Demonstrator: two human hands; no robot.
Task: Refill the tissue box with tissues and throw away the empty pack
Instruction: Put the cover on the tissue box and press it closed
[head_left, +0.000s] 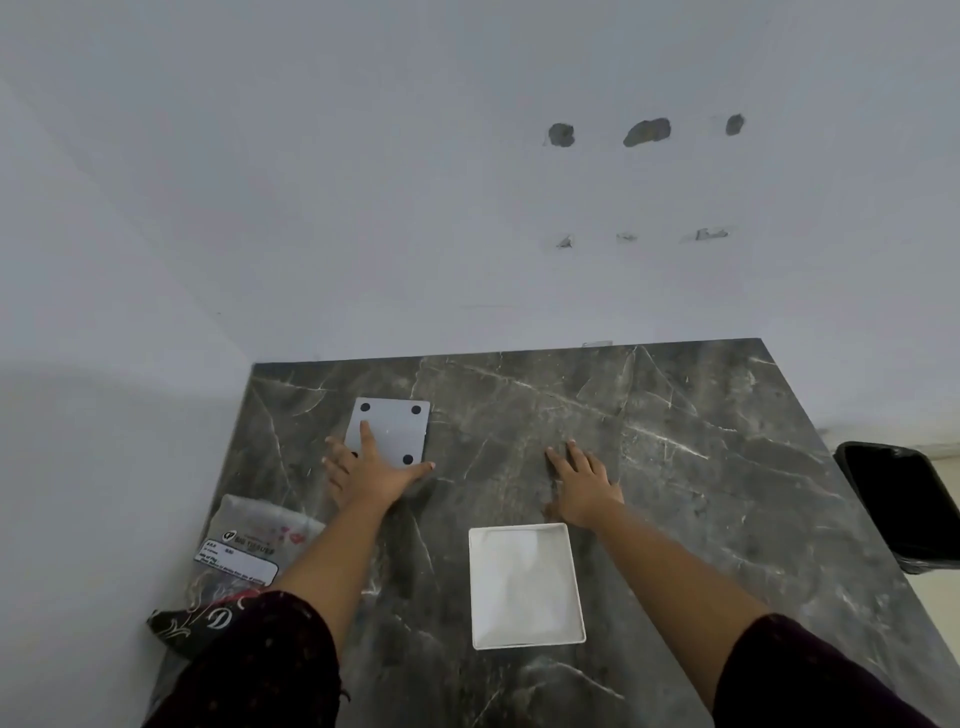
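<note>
Fingers (365, 431) of the left hand (371, 475) lie spread and flat on the grey lid (395, 431) with four black dots, pressing its near edge, not gripping it. Far left, by the dark sleeve (249, 660), sits the crumpled tissue pack (249, 545), label up, on the marble table (675, 467). Centre, nearer the person, the white tissue box (524, 584) stands open with white tissues showing inside. Just beyond it the right hand (584, 488) rests palm down, fingers loose, holding nothing. At the far right edge, off the table, a black-lined bin (904, 504) gapes.
</note>
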